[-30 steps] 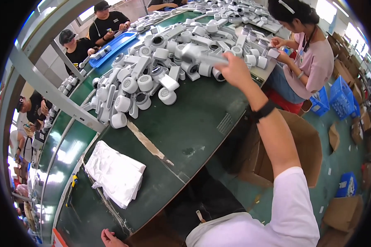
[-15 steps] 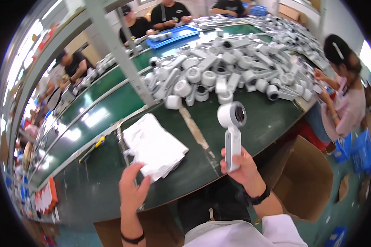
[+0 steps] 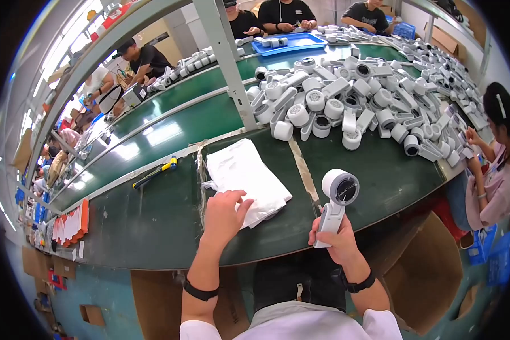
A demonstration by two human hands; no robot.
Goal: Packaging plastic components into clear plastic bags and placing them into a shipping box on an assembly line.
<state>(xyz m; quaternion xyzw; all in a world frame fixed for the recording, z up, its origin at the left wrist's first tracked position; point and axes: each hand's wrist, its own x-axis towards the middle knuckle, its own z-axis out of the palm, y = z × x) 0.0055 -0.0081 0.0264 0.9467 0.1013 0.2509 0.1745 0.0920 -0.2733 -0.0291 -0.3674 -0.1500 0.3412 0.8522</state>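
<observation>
My right hand point(image 3: 341, 242) is closed around the handle of a white handheld fan point(image 3: 332, 212). The fan stands upright above the near table edge, its round head up and its dark face turned to the right. My left hand point(image 3: 223, 218) has its fingers apart and holds nothing. Its fingertips hover over or rest on the near left edge of a stack of thin white sheets or bags point(image 3: 246, 175); contact cannot be made out. A large heap of similar white fans point(image 3: 334, 102) covers the far part of the dark green table point(image 3: 368, 187).
A yellow and black tool point(image 3: 156, 171) lies left of the stack. Orange-edged white cards point(image 3: 71, 224) sit at the far left. A metal post point(image 3: 229, 68) rises behind the stack. An open cardboard box point(image 3: 428, 272) stands at lower right. A co-worker point(image 3: 493, 175) works on the right.
My view has swung left, shifting the scene rightward. My left hand has come over the stack's edge. The fan in my right hand has turned, showing more of its dark face.
</observation>
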